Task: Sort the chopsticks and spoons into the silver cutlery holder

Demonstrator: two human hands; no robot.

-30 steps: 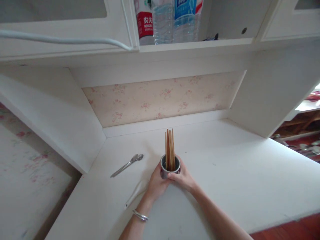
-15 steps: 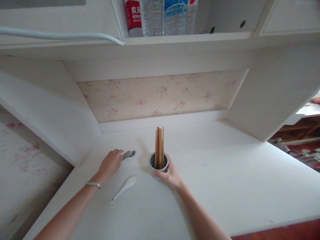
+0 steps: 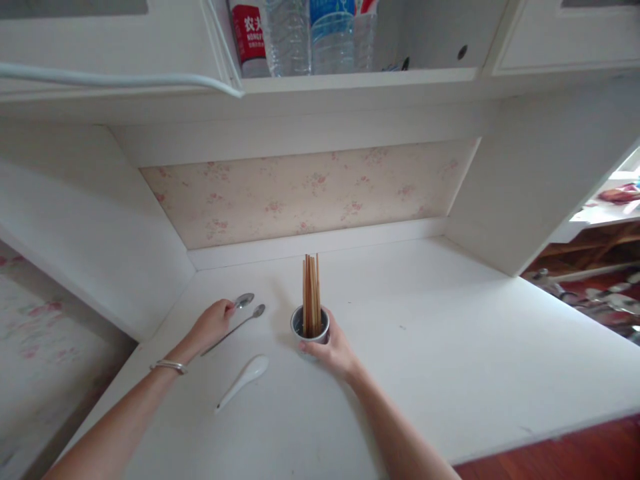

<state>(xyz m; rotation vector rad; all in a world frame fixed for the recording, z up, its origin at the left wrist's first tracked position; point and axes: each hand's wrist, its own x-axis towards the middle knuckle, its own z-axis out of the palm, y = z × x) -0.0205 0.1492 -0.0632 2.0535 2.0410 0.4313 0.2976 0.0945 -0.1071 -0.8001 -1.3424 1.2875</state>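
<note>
A metal cup point(image 3: 297, 327) is grasped by the right hand point(image 3: 337, 348), its fingers wrapped around the far right side and its thumb laid across the near side; the cup is stood upright on the white tabletop point(image 3: 425, 340), and a bunch of wooden chopsticks point(image 3: 311, 293) is held upright inside it; the larger metal spoon point(image 3: 245, 301) is pinched between the fingers of the left hand point(image 3: 214, 321), its bowl pointed away from the wrist and its handle mostly hidden; whether it is lifted clear of the surface cannot be told; a thin-handled spoon point(image 3: 259, 311) is placed just beside that hand; a white spoon point(image 3: 244, 381) is laid nearer the camera, between the two forearms, untouched.
</note>
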